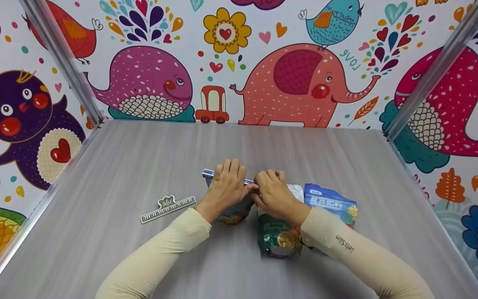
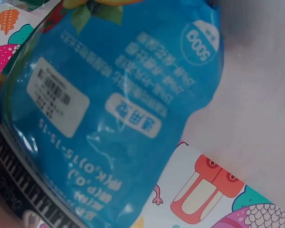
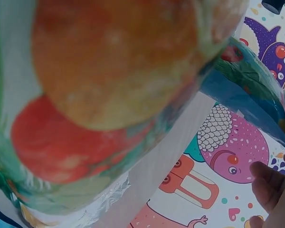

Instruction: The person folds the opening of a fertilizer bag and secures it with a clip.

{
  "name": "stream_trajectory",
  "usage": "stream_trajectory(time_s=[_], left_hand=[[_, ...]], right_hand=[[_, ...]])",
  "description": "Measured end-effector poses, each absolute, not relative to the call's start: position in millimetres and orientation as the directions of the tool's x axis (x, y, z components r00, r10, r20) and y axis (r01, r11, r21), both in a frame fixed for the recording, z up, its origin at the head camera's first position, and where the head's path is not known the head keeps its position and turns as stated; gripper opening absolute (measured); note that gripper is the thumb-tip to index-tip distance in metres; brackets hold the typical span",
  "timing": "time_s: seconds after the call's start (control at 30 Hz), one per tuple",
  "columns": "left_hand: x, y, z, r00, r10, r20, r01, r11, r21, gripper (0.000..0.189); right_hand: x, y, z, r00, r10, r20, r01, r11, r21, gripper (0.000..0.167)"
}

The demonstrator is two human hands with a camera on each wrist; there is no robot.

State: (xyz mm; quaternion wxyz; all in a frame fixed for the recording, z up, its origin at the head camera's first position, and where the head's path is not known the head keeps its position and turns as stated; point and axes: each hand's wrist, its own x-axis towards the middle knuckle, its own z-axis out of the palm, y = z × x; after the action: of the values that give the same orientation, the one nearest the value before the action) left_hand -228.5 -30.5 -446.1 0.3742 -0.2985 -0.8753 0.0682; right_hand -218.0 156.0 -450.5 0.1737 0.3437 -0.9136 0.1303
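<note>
A long bag clip (image 1: pixel 208 173) with a piano-key pattern lies across the top edge of a blue fertilizer bag (image 2: pixel 133 90). My left hand (image 1: pixel 227 187) grips the clip and bag top from above, its fingers over the far side. At the clip's right end, my right hand (image 1: pixel 278 193) has its fingers curled in and pinches there, close beside the left thumb. Most of the bag hides under the left hand in the head view; its printed side fills the left wrist view. To the left lies a second piano-key clip (image 1: pixel 168 209) with a shaped handle.
A green bag (image 1: pixel 278 236) with a silvery top stands below my right forearm. Behind it is another blue bag (image 1: pixel 330 203), partly covered by the right sleeve. Patterned walls and metal posts (image 1: pixel 434 74) bound the grey table (image 1: pixel 139 162).
</note>
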Motion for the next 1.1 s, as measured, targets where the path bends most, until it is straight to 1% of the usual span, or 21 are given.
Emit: stream_trajectory(time_s=[0.13, 0.3, 0.4, 0.5, 0.77, 0.87, 0.97, 1.1], left_hand=[[-227.0, -32.7, -448.6, -0.527, 0.586, 0.616, 0.468, 0.805, -0.365, 0.060], [-225.1, -35.7, -450.3, -0.513, 0.615, 0.600, 0.454, 0.787, -0.418, 0.061], [-224.7, -39.3, -451.1, -0.488, 0.643, 0.590, 0.474, 0.763, -0.440, 0.060], [-226.1, -44.3, -451.7, -0.451, 0.675, 0.585, 0.514, 0.732, -0.448, 0.058], [-235.4, -58.7, -453.9, -0.315, 0.708, 0.632, 0.652, 0.645, -0.398, 0.042], [-237.7, -64.6, -455.1, -0.283, 0.703, 0.653, 0.672, 0.631, -0.388, 0.040], [-239.7, -71.0, -455.6, -0.275, 0.686, 0.674, 0.683, 0.633, -0.365, 0.042], [-242.4, -80.6, -455.9, -0.295, 0.650, 0.701, 0.682, 0.657, -0.322, 0.056]], right_hand=[[-218.8, 155.5, -451.5, -0.680, -0.589, 0.437, -0.682, 0.727, -0.081, 0.012], [-219.0, 155.6, -452.0, -0.667, -0.598, 0.445, -0.680, 0.732, -0.036, 0.013], [-219.0, 155.7, -453.0, -0.650, -0.607, 0.458, -0.682, 0.732, 0.001, 0.014], [-218.7, 155.4, -453.9, -0.642, -0.612, 0.462, -0.685, 0.728, 0.013, 0.014], [-218.0, 155.0, -453.5, -0.662, -0.611, 0.435, -0.689, 0.724, -0.032, 0.017], [-218.3, 155.4, -452.8, -0.673, -0.610, 0.418, -0.688, 0.723, -0.053, 0.016], [-219.1, 155.6, -451.7, -0.684, -0.610, 0.400, -0.689, 0.720, -0.081, 0.015], [-220.0, 155.8, -450.7, -0.697, -0.609, 0.378, -0.686, 0.720, -0.103, 0.014]])
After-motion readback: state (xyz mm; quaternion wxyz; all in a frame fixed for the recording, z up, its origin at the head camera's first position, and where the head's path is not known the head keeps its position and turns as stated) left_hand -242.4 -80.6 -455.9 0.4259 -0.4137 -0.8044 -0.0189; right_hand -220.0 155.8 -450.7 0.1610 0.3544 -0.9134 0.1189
